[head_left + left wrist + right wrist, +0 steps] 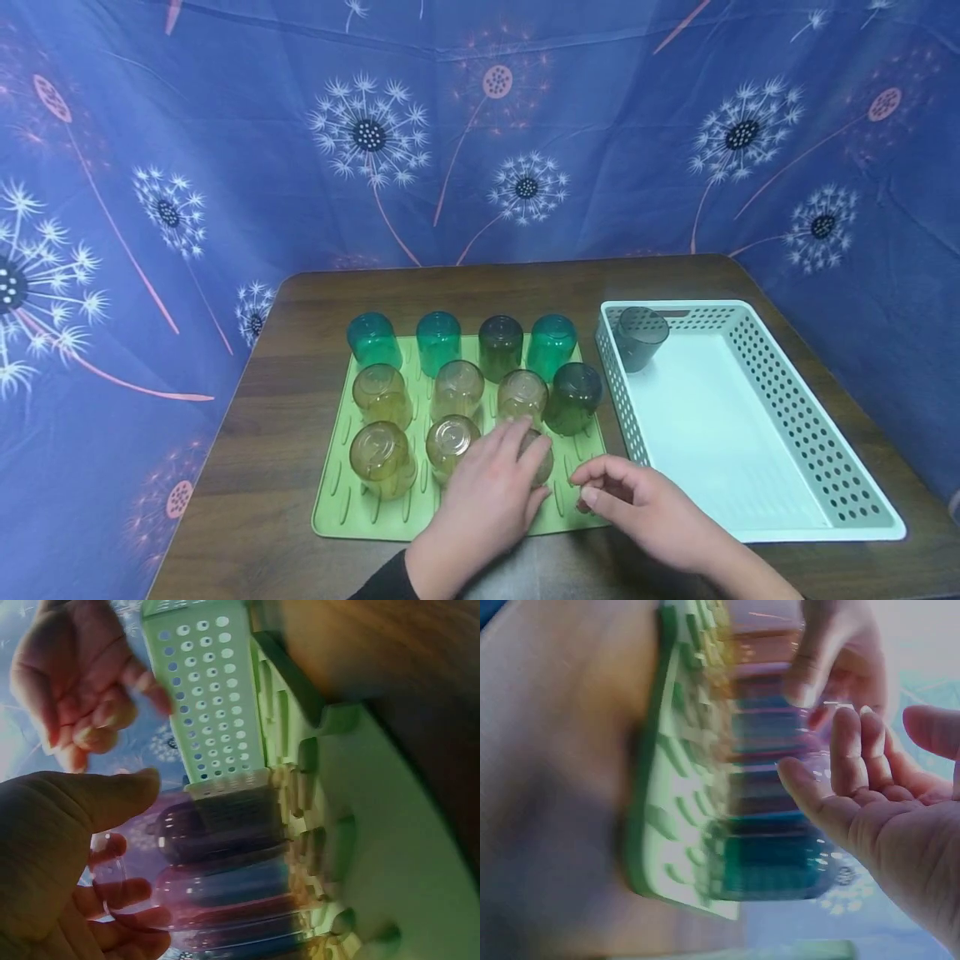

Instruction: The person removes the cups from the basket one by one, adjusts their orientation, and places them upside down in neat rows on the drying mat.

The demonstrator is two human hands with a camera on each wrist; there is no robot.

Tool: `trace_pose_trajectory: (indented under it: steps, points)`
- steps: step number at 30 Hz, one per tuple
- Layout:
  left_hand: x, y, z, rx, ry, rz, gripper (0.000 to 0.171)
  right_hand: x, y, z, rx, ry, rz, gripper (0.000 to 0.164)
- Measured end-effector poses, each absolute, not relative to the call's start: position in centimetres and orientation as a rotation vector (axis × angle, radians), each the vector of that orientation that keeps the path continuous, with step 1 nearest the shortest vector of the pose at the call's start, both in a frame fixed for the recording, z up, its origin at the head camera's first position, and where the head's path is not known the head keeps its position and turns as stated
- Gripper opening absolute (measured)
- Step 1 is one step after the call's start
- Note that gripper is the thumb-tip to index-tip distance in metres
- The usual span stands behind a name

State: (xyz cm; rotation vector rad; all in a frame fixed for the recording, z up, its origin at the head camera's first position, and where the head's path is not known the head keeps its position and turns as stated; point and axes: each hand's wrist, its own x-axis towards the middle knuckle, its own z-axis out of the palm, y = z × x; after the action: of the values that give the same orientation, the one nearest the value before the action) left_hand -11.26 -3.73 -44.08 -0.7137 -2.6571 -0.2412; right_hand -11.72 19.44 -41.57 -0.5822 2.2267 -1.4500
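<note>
Upside-down tumblers stand in rows on a green drying mat (382, 523). At the mat's front right, my left hand (491, 483) grips a pale amber tumbler (545, 467) from above, its lower part partly hidden by the fingers. The left wrist view shows the thumb on one side of this tumbler and curled fingers on the other. My right hand (652, 508) hovers by the mat's right front corner, fingers loosely bent and holding nothing. Behind the gripped tumbler stand another amber tumbler (522, 393) and a dark grey tumbler (573, 400).
A pale mint basket (772, 450) with perforated walls stands right of the mat, one grey tumbler (639, 340) in its back left corner. Green tumblers (438, 346) and a dark one (500, 350) form the back row. A blue patterned cloth (600, 125) hangs behind the wooden table (255, 467).
</note>
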Motion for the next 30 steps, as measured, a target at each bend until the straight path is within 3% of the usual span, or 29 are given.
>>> trace_pose_trajectory:
  steps: [6,9,13,17,22,26,30]
  points:
    - [-11.0,-3.6,-44.1,-0.711,-2.645,-0.201,0.057,-12.4,20.0,-37.6,-0.81,2.619,-1.25,0.015]
    - [-10.8,-3.7,-44.0,-0.712,-2.621,-0.197,0.056,-14.5,21.0,-35.3,-0.704,2.85,-1.068,0.016]
    - [-10.5,-3.9,-43.9,-0.715,-2.596,-0.204,0.055,-18.7,22.7,-33.1,-0.536,2.996,-0.752,0.032]
    - [-10.2,-4.2,-43.8,-0.714,-2.58,-0.234,0.055,-23.4,24.1,-33.4,-0.527,3.013,-0.431,0.044]
    - [-9.8,-4.5,-43.8,-0.721,-2.545,-0.274,0.059,-27.6,25.1,-36.4,-0.576,2.949,-0.18,0.055]
    - [-9.6,-4.6,-43.7,-0.729,-2.536,-0.288,0.059,-29.1,25.5,-38.2,-0.658,3.002,-0.067,0.04]
    - [-9.4,-4.8,-43.6,-0.73,-2.513,-0.298,0.056,-29.7,25.6,-39.0,-0.863,3.07,0.034,0.005]
